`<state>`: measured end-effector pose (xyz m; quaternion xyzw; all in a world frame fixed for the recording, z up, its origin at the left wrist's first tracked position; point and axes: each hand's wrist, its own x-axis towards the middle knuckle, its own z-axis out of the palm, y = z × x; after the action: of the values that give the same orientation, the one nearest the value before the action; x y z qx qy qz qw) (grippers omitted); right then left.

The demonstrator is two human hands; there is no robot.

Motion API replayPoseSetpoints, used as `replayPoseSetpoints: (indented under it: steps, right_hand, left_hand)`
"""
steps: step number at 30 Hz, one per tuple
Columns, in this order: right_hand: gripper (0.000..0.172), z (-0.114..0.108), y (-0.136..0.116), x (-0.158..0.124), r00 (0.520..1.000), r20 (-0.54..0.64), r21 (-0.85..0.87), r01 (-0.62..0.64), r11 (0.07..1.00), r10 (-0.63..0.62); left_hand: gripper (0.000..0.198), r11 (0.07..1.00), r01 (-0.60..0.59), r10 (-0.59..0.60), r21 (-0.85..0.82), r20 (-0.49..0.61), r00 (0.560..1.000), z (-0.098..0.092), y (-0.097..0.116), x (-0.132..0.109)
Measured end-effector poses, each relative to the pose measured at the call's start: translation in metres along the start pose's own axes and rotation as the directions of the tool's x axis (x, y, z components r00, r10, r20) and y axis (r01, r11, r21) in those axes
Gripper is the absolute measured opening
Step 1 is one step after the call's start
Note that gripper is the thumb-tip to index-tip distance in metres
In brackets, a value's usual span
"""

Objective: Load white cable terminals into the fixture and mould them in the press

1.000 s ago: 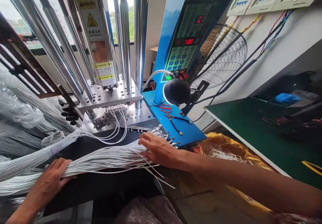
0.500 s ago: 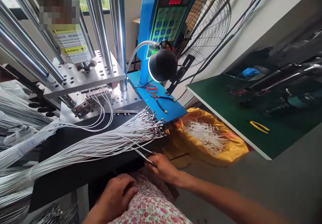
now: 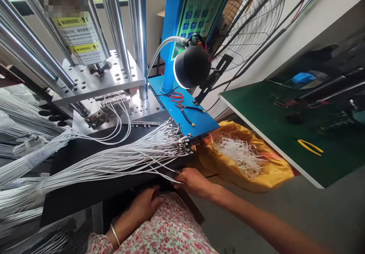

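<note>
My right hand (image 3: 192, 181) is closed at the table's front edge, its fingers pinched on the end of a white cable (image 3: 165, 177). That cable runs back into a thick bundle of white cables (image 3: 114, 161) with small metal terminals at their right ends. On the floral cloth over my lap lies my left hand (image 3: 146, 204), holding nothing visible, thumb apart from the fingers; some fingertips are hidden in shadow. Behind the bundle, a few cables have their ends in a metal fixture (image 3: 114, 101) under the press plate (image 3: 99, 83).
A black lamp (image 3: 192, 67) hangs over a blue base (image 3: 186, 119), where pliers (image 3: 188, 111) and red-handled scissors (image 3: 176, 97) lie. On the right are a yellow sack (image 3: 273, 172) of white scraps and a green table (image 3: 273, 121) with yellow tweezers (image 3: 310, 147). A fan (image 3: 256, 26) stands behind.
The view has shifted, so the scene sits a little further right. My left hand has slid forward along my lap and its bracelet now shows. My right hand keeps its pinch on the cable end.
</note>
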<state>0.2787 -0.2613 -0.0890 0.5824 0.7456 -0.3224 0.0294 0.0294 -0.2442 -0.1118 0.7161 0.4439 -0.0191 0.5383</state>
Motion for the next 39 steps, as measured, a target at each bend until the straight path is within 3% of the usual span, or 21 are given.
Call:
replayPoseSetpoints:
  steps: [3, 5, 6, 7, 9, 10, 11, 12, 13, 15, 17, 20, 23, 26, 29, 32, 34, 37, 39]
  right_hand:
    - [0.032, -0.043, 0.010, -0.014, 0.991, 0.058, 0.298, 0.100, 0.949, -0.123]
    - [0.040, -0.073, 0.019, -0.020, 0.996, 0.037, 0.411, 0.060, 0.910, -0.083]
    - [0.039, -0.086, 0.022, -0.020, 0.999, -0.012, 0.397, 0.046, 0.917, -0.045]
    - [0.036, -0.095, 0.023, -0.020, 0.995, -0.096, 0.335, 0.027, 0.942, 0.006]
    - [0.026, -0.102, 0.017, -0.016, 0.935, -0.348, 0.102, -0.040, 0.994, 0.073]
    - [0.028, -0.100, 0.009, -0.014, 0.877, -0.477, -0.023, -0.080, 0.997, 0.059]
    - [0.033, -0.095, -0.002, -0.011, 0.814, -0.581, -0.126, -0.105, 0.986, 0.013]
    - [0.037, -0.088, -0.015, -0.007, 0.755, -0.654, -0.203, -0.104, 0.974, -0.056]
    - [0.039, -0.079, -0.030, -0.003, 0.711, -0.688, -0.260, -0.056, 0.964, -0.144]
    - [0.041, -0.060, -0.058, 0.010, 0.665, -0.683, -0.329, 0.087, 0.940, -0.301]
    - [0.054, -0.046, -0.074, 0.028, 0.675, -0.628, -0.391, 0.156, 0.907, -0.387]
    - [0.078, -0.049, -0.069, 0.060, 0.705, -0.592, -0.410, 0.155, 0.899, -0.391]
    - [0.068, -0.078, -0.045, 0.083, 0.760, -0.537, -0.383, 0.166, 0.909, -0.365]
    - [0.047, -0.115, -0.027, 0.091, 0.831, -0.414, -0.389, 0.207, 0.898, -0.371]
    - [0.062, -0.137, -0.023, 0.089, 0.863, -0.319, -0.282, 0.309, 0.908, -0.392]
    - [0.078, -0.136, -0.031, 0.090, 0.844, -0.320, -0.108, 0.418, 0.902, -0.430]
    - [0.063, -0.128, -0.038, 0.094, 0.851, -0.342, -0.066, 0.400, 0.914, -0.398]
    - [0.026, -0.121, -0.044, 0.104, 0.886, -0.357, -0.079, 0.286, 0.955, -0.295]
    - [0.024, -0.130, -0.042, 0.105, 0.909, -0.341, -0.054, 0.234, 0.971, -0.238]
  left_hand:
    - [0.046, 0.998, 0.011, -0.006, 0.070, -0.073, 0.997, -0.027, 0.001, -0.032]
    - [0.033, 0.996, -0.086, 0.090, 0.039, -0.099, 0.991, -0.057, 0.006, -0.058]
    - [0.026, 0.990, -0.135, 0.139, 0.033, -0.184, 0.973, -0.075, 0.009, -0.070]
    - [0.022, 0.983, -0.175, 0.185, 0.060, -0.327, 0.927, -0.094, 0.012, -0.080]
    - [0.019, 0.954, -0.185, 0.294, 0.238, -0.605, 0.740, -0.132, 0.015, -0.089]
    - [0.022, 0.924, -0.156, 0.360, 0.349, -0.658, 0.661, -0.149, 0.016, -0.088]
    - [0.029, 0.886, -0.135, 0.423, 0.444, -0.652, 0.629, -0.163, 0.017, -0.083]
    - [0.038, 0.847, -0.133, 0.469, 0.514, -0.606, 0.642, -0.174, 0.018, -0.074]
    - [0.047, 0.812, -0.150, 0.497, 0.564, -0.534, 0.684, -0.182, 0.020, -0.062]
    - [0.058, 0.762, -0.214, 0.514, 0.612, -0.368, 0.775, -0.190, 0.025, -0.033]
    - [0.052, 0.734, -0.271, 0.505, 0.622, -0.234, 0.831, -0.190, 0.033, -0.005]
    - [0.030, 0.775, -0.307, 0.466, 0.553, -0.172, 0.868, -0.184, 0.045, 0.023]
    - [0.036, 0.884, -0.262, 0.368, 0.388, -0.230, 0.901, -0.179, 0.054, 0.034]
    - [0.034, 0.954, -0.215, 0.274, 0.209, -0.314, 0.909, -0.180, 0.059, 0.039]
    - [0.029, 0.969, -0.212, 0.246, 0.130, -0.382, 0.891, -0.185, 0.062, 0.041]
    - [0.030, 0.970, -0.212, 0.241, 0.120, -0.353, 0.904, -0.189, 0.067, 0.042]
    - [0.031, 0.972, -0.209, 0.235, 0.111, -0.337, 0.912, -0.191, 0.071, 0.041]
    - [0.032, 0.971, -0.212, 0.237, 0.108, -0.397, 0.887, -0.192, 0.073, 0.042]
    - [0.032, 0.971, -0.216, 0.239, 0.103, -0.433, 0.869, -0.191, 0.072, 0.043]
